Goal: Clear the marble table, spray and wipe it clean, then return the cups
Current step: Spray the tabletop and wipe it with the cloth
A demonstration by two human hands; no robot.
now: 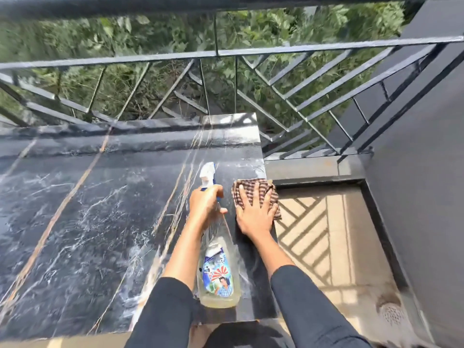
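Left hand [204,204] grips the clear plastic spray bottle [218,272] by its neck. Right hand [256,212], fingers spread, presses the brown checked cloth [253,188] flat at the dark marble table's [75,209] right edge.

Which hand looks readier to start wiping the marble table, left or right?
Right. The right hand lies flat on the checked cloth at the right edge of the marble table, so it could probably wipe at once; the left hand grips the spray bottle.
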